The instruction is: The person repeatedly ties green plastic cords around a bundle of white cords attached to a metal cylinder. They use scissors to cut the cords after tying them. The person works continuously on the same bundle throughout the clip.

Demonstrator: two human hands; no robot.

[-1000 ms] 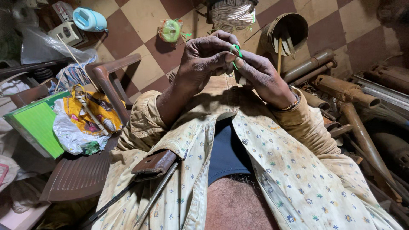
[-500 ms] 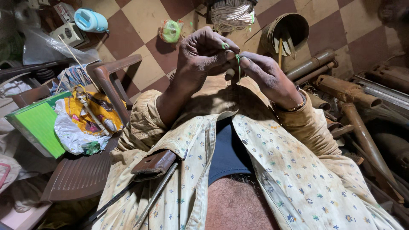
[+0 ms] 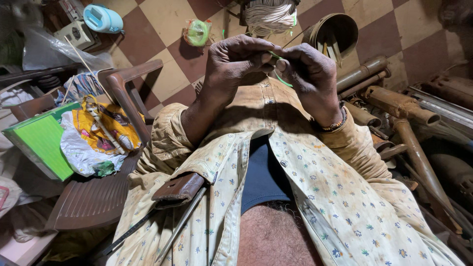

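My left hand (image 3: 235, 64) and my right hand (image 3: 310, 74) meet in front of my chest, fingertips pressed together on a thin green wire (image 3: 280, 79). The wire curves down between the two hands, and a short end sticks out near the thumbs. Both hands pinch it. A beaded bracelet (image 3: 334, 125) sits on my right wrist. Just beyond the hands stands a spool of pale wound cord (image 3: 268, 16) on the checkered floor.
A brown plastic chair (image 3: 98, 197) at left carries a green book (image 3: 42, 143) and a yellow-white bag (image 3: 93, 138). Rusty metal pipes (image 3: 399, 106) lie at right. A round metal tin (image 3: 335, 32), a green tape roll (image 3: 197, 32) and a blue container (image 3: 102, 18) rest on the floor.
Both hands have risen slightly and closed in tighter on the green wire; the fingertips now press together where a gap showed before.
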